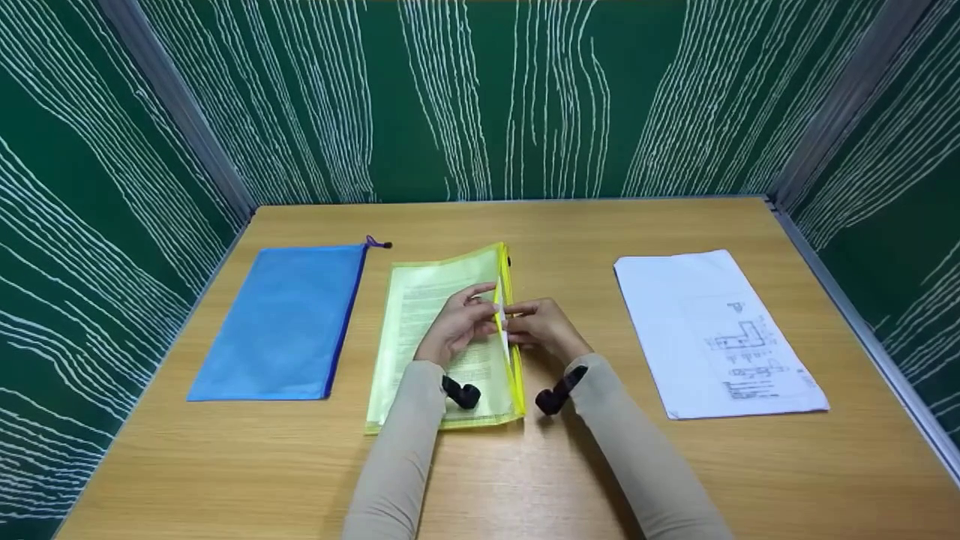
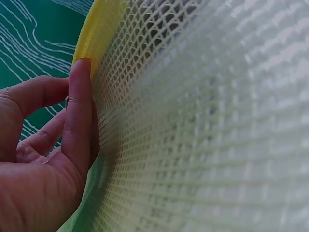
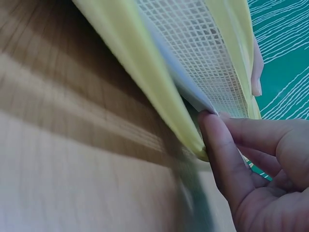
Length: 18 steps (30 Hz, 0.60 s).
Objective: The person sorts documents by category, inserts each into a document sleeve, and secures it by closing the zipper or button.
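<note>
Centrally in the head view, the yellow mesh pouch (image 1: 409, 337) is laid on the worktop (image 1: 570, 232), with its yellow-edged mouth along the right side. The mouth is parted, and a white edge of the inner paper (image 1: 504, 330) is exposed between the two borders. Printed lines on the inner paper are visible through the mesh. The left hand (image 1: 461, 324) is positioned over the pouch at the mouth; the right hand (image 1: 547, 330) is positioned just outside it, opposite. A dark wrist camera (image 1: 461, 392) is worn on each sleeved wrist. A blue pouch (image 1: 277, 322) with a purple cord (image 1: 375, 241) at its upper right corner is located to the left. A paper stack (image 1: 712, 330) bearing a printed drawing is located to the right, well apart from the yellow mesh pouch. The worktop is bordered by green panels (image 1: 495, 97) marked with white lines.

In the left wrist view, the yellow border is pinched by the fingers (image 2: 79, 111) of the left hand, and the mesh wall is bowed beside them.

In the right wrist view, the inner paper's edge is pinched between thumb and index finger of the right hand, between the yellow borders. Part of the left hand is seen at the far border.
</note>
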Available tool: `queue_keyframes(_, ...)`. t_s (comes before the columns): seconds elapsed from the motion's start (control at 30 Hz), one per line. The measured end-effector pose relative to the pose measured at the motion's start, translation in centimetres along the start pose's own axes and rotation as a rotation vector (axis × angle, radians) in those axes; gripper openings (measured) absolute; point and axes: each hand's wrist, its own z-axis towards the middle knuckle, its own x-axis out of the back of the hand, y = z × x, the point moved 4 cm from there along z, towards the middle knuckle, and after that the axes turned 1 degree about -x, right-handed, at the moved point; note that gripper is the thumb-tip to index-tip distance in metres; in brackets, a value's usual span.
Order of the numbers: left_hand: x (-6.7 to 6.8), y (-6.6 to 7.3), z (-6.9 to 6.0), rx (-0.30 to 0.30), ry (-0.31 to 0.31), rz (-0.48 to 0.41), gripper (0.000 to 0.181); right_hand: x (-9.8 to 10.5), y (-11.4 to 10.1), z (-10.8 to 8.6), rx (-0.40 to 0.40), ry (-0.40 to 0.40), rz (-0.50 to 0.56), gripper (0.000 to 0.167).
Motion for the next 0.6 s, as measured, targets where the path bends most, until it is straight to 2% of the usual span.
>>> queue_keyframes(0.3, 0.25, -0.28, 0.18, 0.0, -0.001, 0.03, 0.052, 0.31, 0.3, 0.21, 0.04, -0.048, 0.053, 0.037)
queue_keyframes(0.6, 0.71, -0.68, 0.17, 0.009, 0.027, 0.066, 0.051, 0.97, 0.49, 0.14, 0.029, -0.03, 0.074, 0.033)
